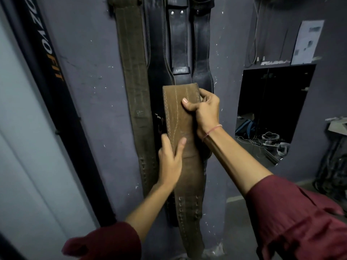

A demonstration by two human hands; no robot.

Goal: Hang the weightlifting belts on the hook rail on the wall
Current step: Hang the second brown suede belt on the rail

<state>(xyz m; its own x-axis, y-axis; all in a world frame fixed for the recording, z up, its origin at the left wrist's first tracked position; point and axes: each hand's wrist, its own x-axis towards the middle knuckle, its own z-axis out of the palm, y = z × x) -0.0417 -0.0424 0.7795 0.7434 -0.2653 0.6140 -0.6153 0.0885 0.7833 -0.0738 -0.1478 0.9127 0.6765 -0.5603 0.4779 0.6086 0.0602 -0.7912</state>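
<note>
A brown suede weightlifting belt (185, 173) hangs down in front of the grey wall, its top end folded over at mid-height. My right hand (203, 111) grips that folded top edge, thumb across the front. My left hand (170, 162) clasps the belt's left edge lower down. Behind it hang an olive-brown belt (134, 76) on the left and black leather belts (180, 40) in the middle, all reaching up out of the frame. The hook rail itself is out of view above.
A black strip with orange lettering (48, 59) runs diagonally at the left beside a pale panel. A dark wall opening (272, 102) at the right shows cables and clutter. A paper notice (308, 42) is stuck above it.
</note>
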